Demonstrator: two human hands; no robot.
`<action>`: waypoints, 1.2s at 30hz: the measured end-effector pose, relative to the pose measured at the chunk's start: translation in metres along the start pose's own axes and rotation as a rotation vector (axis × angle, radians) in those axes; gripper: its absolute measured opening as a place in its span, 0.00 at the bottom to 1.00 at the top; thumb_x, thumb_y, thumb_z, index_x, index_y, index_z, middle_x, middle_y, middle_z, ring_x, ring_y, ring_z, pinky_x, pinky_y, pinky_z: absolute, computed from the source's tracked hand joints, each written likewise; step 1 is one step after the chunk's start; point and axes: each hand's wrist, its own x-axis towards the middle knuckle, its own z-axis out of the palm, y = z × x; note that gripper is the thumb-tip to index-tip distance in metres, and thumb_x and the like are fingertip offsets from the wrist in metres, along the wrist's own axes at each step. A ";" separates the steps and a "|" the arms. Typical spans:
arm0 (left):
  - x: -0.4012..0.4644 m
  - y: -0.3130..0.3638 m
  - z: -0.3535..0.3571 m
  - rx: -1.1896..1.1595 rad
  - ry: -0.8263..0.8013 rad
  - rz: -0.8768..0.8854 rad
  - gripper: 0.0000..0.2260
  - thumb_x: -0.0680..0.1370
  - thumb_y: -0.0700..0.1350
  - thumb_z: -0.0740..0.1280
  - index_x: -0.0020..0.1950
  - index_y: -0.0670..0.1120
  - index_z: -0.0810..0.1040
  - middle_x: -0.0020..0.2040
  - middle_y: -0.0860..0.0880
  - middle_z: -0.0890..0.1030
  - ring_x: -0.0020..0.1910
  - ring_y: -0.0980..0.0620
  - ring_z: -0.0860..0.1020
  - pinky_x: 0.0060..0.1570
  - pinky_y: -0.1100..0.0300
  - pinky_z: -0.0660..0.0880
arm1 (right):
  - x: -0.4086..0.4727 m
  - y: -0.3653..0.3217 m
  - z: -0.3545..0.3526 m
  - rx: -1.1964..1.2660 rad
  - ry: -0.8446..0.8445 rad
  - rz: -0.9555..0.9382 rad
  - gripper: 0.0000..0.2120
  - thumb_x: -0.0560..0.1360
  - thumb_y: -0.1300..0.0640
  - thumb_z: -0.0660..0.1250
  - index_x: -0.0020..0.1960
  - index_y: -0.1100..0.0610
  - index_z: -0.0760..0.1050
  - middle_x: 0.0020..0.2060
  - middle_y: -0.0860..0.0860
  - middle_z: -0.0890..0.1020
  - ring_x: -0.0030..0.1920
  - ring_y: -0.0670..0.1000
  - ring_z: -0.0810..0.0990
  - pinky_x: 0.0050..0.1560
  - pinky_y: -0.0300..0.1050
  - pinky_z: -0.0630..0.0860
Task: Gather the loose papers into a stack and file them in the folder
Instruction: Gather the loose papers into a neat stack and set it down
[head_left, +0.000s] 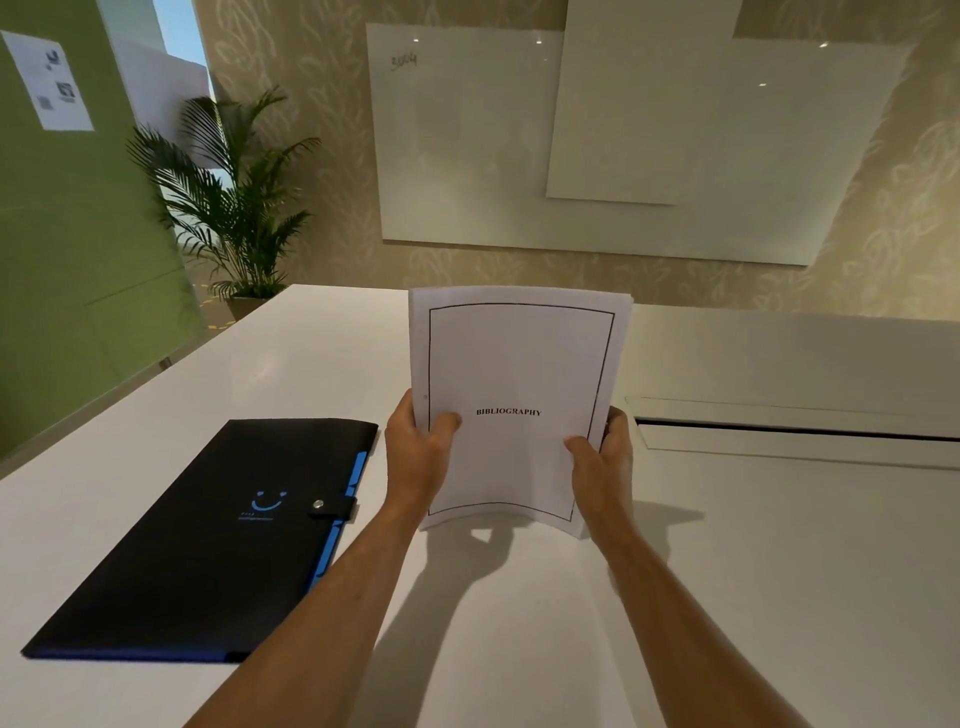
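Note:
A stack of white papers (519, 364) stands upright over the middle of the white table (779, 571); its front sheet reads "BIBLIOGRAPHY" inside a black border. My left hand (415, 447) grips the stack's left edge, thumb on the front. My right hand (602, 457) grips the right edge the same way. The stack's lower edge hangs just above the tabletop and bows a little. A black folder (208, 545) with blue tabs and a snap strap lies flat and closed on the table, to the left of my left forearm.
A long cable slot with a raised lid (789, 431) is set into the table to the right of the papers. Beyond the far edge are a potted palm (234, 208), a green partition and a wall with whiteboards (623, 145).

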 end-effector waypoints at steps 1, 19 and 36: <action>0.000 0.000 0.000 -0.004 0.002 -0.006 0.14 0.70 0.45 0.66 0.52 0.60 0.76 0.46 0.61 0.82 0.46 0.58 0.81 0.36 0.67 0.78 | 0.001 0.001 0.000 -0.015 -0.005 -0.009 0.15 0.68 0.65 0.62 0.47 0.46 0.71 0.43 0.45 0.80 0.37 0.35 0.78 0.32 0.28 0.73; 0.015 0.001 -0.001 0.176 -0.058 -0.226 0.09 0.76 0.41 0.61 0.46 0.57 0.73 0.46 0.53 0.80 0.43 0.51 0.80 0.34 0.61 0.79 | 0.020 -0.013 -0.006 -0.248 -0.117 0.190 0.10 0.66 0.66 0.60 0.44 0.53 0.70 0.36 0.47 0.77 0.30 0.46 0.72 0.26 0.38 0.68; -0.020 -0.041 -0.014 0.780 -0.289 -0.472 0.19 0.75 0.38 0.62 0.65 0.39 0.63 0.49 0.43 0.74 0.43 0.48 0.74 0.37 0.58 0.72 | -0.007 0.038 -0.008 -0.638 -0.376 0.435 0.10 0.68 0.62 0.61 0.50 0.58 0.69 0.39 0.52 0.77 0.31 0.50 0.73 0.29 0.39 0.66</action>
